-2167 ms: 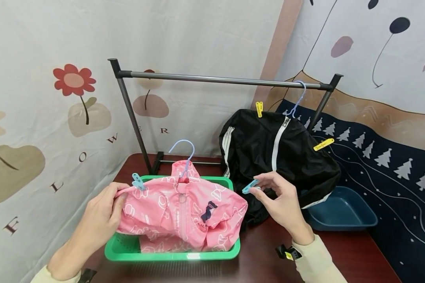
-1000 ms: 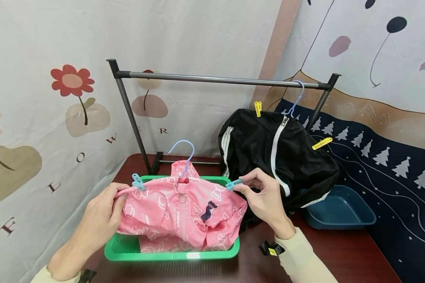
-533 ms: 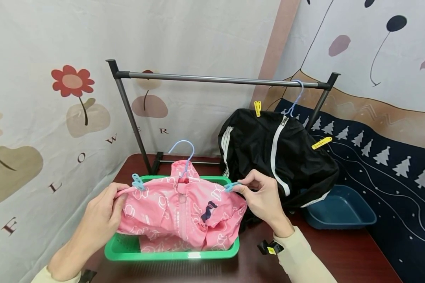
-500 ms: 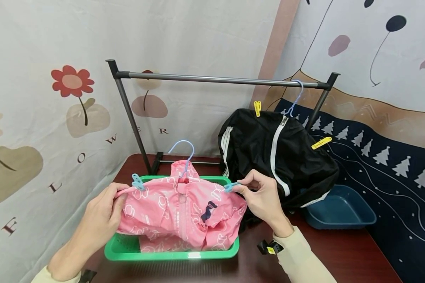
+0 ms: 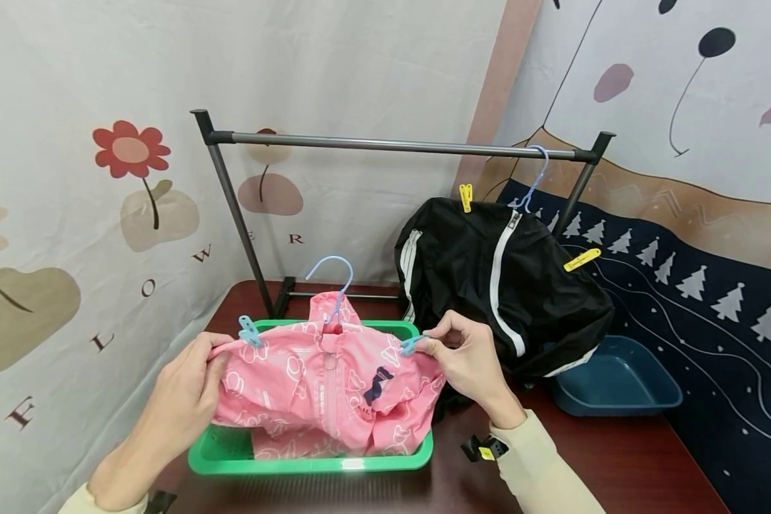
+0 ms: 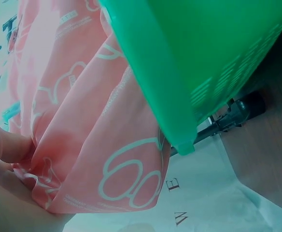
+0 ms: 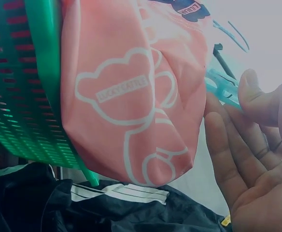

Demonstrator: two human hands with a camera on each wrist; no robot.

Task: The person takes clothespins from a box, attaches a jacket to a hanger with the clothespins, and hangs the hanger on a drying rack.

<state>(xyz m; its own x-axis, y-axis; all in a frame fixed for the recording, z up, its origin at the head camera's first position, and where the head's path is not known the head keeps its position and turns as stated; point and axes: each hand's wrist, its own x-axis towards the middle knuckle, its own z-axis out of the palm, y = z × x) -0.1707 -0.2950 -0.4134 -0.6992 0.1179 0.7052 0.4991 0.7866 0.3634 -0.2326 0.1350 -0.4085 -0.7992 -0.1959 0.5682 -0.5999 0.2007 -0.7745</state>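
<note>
A pink jacket (image 5: 295, 385) with white bear outlines lies over a green basket (image 5: 308, 466), a blue hanger (image 5: 340, 268) rising from its collar. My left hand (image 5: 183, 389) pinches the jacket's left shoulder or sleeve edge; in the left wrist view the thumb presses into the pink cloth (image 6: 88, 130). One light blue clothespin (image 5: 250, 332) stands clipped near that hand. My right hand (image 5: 465, 357) pinches a second light blue clothespin (image 5: 412, 344) at the jacket's right shoulder edge. In the right wrist view this clothespin (image 7: 220, 87) sits between thumb and fingers, its tip at the cloth.
Behind the basket stands a metal clothes rack (image 5: 385, 145). A black jacket (image 5: 469, 278) hangs from its right end on a blue hanger (image 5: 536, 178), with yellow clothespins (image 5: 466, 198) on its shoulders. At the right, a dark blue basin (image 5: 623, 378) sits on the brown table (image 5: 617, 457).
My right hand has moved left with its clothespin, from over the black jacket to the pink jacket's right shoulder. The left hand keeps its hold in place.
</note>
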